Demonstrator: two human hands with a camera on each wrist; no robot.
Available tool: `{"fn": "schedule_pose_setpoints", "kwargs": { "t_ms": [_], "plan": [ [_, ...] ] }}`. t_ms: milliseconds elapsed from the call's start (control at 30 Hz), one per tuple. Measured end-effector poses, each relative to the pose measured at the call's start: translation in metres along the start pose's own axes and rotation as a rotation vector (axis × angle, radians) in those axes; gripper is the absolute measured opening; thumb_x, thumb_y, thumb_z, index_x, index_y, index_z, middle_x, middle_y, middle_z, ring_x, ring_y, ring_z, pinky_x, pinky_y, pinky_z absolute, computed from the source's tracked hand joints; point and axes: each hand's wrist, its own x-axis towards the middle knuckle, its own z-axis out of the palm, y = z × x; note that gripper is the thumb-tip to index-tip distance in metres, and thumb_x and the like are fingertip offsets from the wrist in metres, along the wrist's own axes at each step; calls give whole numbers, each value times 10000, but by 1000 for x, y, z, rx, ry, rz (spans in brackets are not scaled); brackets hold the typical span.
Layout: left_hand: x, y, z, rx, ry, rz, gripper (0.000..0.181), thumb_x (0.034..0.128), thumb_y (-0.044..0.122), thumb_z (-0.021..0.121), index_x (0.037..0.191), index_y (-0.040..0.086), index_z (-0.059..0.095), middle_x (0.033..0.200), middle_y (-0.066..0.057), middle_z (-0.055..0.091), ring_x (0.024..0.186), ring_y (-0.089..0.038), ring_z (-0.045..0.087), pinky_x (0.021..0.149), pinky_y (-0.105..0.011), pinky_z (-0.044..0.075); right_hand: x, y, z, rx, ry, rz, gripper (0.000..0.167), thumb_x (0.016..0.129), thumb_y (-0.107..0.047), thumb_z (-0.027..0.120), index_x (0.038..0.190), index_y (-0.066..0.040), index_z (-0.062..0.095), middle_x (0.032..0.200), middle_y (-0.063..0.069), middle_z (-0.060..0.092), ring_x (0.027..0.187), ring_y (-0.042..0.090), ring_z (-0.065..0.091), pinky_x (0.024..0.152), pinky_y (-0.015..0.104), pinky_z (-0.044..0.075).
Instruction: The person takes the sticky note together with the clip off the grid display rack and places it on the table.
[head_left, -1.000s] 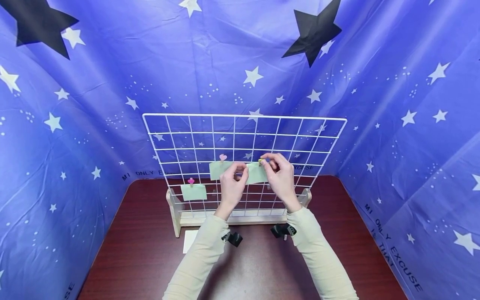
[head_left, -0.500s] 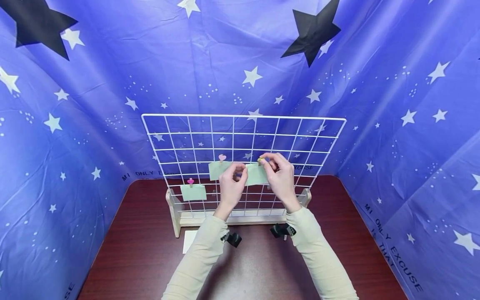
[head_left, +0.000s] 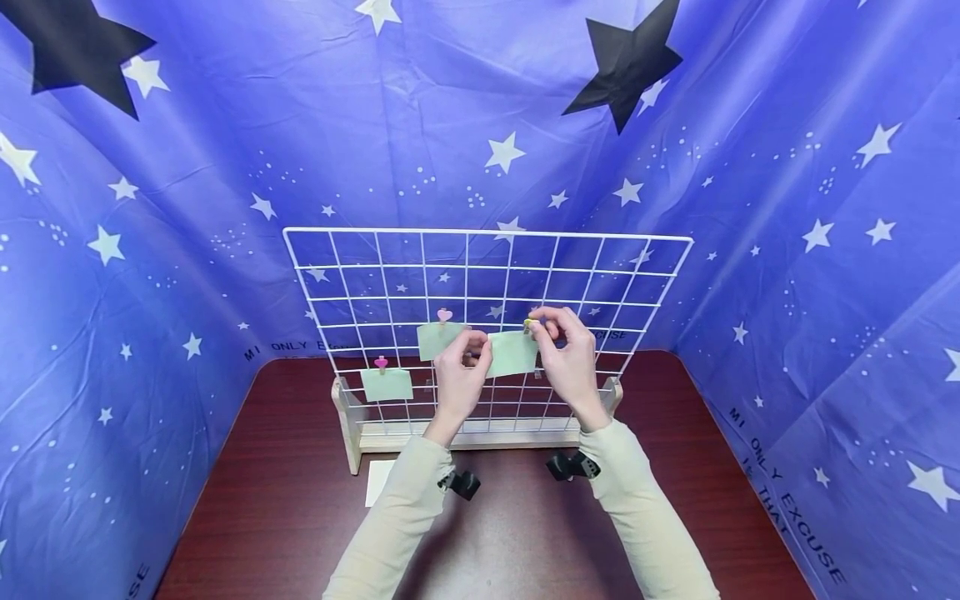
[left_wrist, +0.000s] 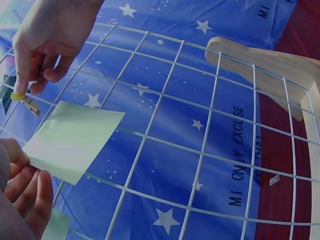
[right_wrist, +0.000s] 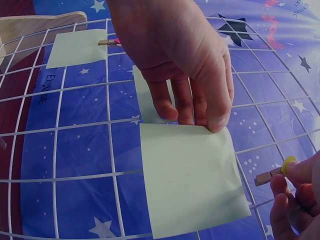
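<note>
The left hand (head_left: 460,379) pinches the left edge of a green note (head_left: 513,354) before a white wire grid (head_left: 467,232), while the right hand (head_left: 567,358) holds a yellow clip (head_left: 528,323) near the note's upper right corner. Pink heart clips (head_left: 445,315) hold two other green notes (head_left: 387,386). A wooden stand (head_left: 510,440) rests on the worktop (head_left: 247,500).

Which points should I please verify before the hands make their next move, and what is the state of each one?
1. Left hand grips the held green note: ok, pinched at its edge.
2. Right hand grips the yellow clothespin: ok.
3. Yellow clothespin fastened on the held green note: not ok, they are apart.
4. Lower-left green note has its pink heart clip: ok.
5. Yellow clothespin clear of the wire grid: cannot tell.
</note>
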Motion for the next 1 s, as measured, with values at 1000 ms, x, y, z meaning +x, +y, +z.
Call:
{"fn": "schedule_pose_setpoints", "kwargs": {
  "t_ms": [1000],
  "plan": [
    [-11, -2, -23, -8, 4, -26, 87, 799, -186, 631, 855, -121, 625, 742, -220, 663, 613, -316, 624, 546, -278, 524, -25, 13, -14, 77, -75, 93, 132, 827, 174, 631, 951, 130, 638, 681, 157, 392, 654, 122, 496, 562, 166, 386]
  ]
}}
